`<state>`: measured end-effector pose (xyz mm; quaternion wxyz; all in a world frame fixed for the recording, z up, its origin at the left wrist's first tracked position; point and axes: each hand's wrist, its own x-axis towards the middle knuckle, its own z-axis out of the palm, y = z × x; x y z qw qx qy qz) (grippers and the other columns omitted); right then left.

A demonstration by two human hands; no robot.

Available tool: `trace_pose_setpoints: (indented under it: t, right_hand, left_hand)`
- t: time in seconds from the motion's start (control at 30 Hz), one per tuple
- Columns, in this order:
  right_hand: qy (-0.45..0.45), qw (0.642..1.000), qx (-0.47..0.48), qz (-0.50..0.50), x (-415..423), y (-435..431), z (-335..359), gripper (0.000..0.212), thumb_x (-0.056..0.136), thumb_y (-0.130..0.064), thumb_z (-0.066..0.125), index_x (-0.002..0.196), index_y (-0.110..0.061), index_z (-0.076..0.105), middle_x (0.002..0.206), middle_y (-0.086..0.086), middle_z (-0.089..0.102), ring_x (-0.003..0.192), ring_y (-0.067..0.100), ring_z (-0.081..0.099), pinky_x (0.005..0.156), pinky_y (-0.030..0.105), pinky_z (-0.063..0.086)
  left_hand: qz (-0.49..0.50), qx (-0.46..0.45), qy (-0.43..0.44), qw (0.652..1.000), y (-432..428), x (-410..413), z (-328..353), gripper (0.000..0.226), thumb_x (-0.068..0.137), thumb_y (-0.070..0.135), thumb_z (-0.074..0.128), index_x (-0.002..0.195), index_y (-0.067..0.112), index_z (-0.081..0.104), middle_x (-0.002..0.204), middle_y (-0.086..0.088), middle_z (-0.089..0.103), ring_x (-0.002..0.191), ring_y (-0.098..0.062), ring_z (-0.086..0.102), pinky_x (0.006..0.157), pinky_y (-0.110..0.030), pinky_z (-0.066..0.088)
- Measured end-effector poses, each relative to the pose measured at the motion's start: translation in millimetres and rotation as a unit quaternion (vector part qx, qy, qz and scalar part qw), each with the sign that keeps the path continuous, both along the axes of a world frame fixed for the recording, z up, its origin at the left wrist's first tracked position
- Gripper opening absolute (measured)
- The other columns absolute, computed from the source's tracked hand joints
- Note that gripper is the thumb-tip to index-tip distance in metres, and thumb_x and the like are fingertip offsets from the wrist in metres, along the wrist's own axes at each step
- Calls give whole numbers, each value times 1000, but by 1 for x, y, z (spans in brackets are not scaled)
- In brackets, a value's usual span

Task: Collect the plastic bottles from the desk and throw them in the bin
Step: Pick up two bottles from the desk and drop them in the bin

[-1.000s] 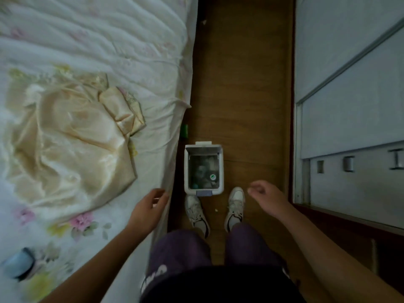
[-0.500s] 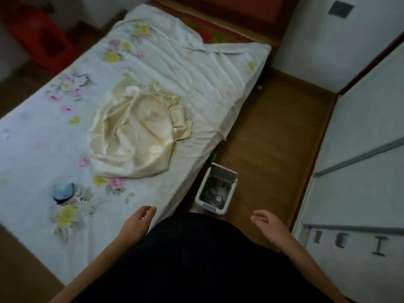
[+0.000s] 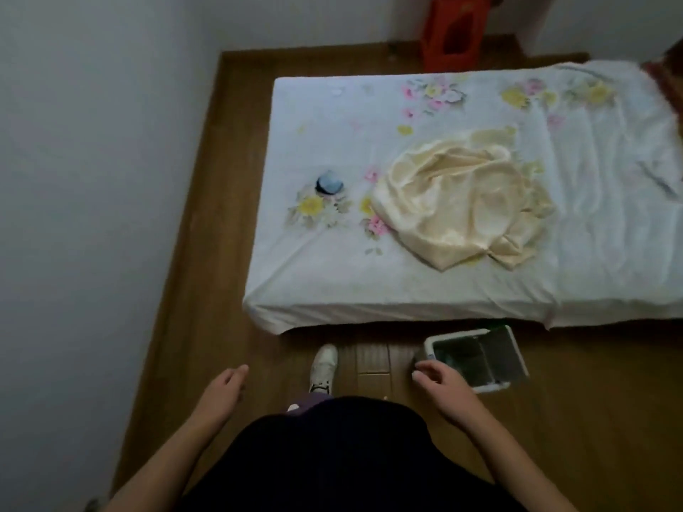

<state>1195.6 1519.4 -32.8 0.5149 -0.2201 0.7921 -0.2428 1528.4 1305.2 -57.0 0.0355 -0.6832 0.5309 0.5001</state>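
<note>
On the wooden floor (image 3: 207, 223) beside the near edge of the bed (image 3: 369, 304), I stand looking down at both my hands held out in front of my dark top. My left hand (image 3: 221, 391) hangs over bare floor, fingers loosely apart and slightly curled, holding nothing. My right hand (image 3: 441, 384) is also empty, its fingers loosely bent and a little apart, and it overlaps the near left corner of the bin (image 3: 513, 358) from my view; I cannot tell whether it touches the rim. The bin is white and rectangular, with its lid up, and sits on the floor just beside the bed's near edge. Inside it I see something dark and greenish, too blurred to say whether it is bottles. One white shoe (image 3: 324, 365) points toward the bed, between my two hands. On the flowered sheet, a crumpled cream cloth (image 3: 462, 205) lies near the middle, and a small round blue thing (image 3: 329, 183) rests closer to the left edge, apart from the cloth. A red stool (image 3: 454, 31) stands beyond the bed's far edge, against the wall.
</note>
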Motion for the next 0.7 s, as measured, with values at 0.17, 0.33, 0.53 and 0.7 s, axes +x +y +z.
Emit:
trace_pose_setpoints:
  t: [0.17,0.33,0.53,0.7]
  right_hand:
    - [14,990,-29,137,63,-71,12,31,97,-33,58,126,-23,59,108,-12,62,95,-3,57,71,11,42]
    - [35,979,-47,197,124,-130,10,30,95,-37,61,123,-25,62,106,-10,67,97,4,64,72,17,47]
    - [54,977,-32,203,201,-180,-9,29,94,-33,63,119,-20,65,102,-3,70,96,11,66,84,29,51]
    - [73,981,-8,177,255,-217,-22,23,94,-34,63,113,-23,64,103,-4,69,93,8,65,78,27,48]
  left_hand:
    - [176,12,-39,983,43,131,-6,38,103,46,41,104,15,62,104,-6,66,92,-24,62,78,-38,47]
    - [272,-10,-37,961,65,219,-10,32,104,40,45,90,18,64,99,-5,69,92,-24,65,80,-42,49]
    - [294,-28,-24,955,38,303,-11,26,104,34,48,86,21,63,95,-7,70,88,-25,65,85,-44,51]
    - [261,-22,7,965,-35,339,-7,25,104,37,46,100,19,63,99,-3,68,93,-23,65,90,-44,51]
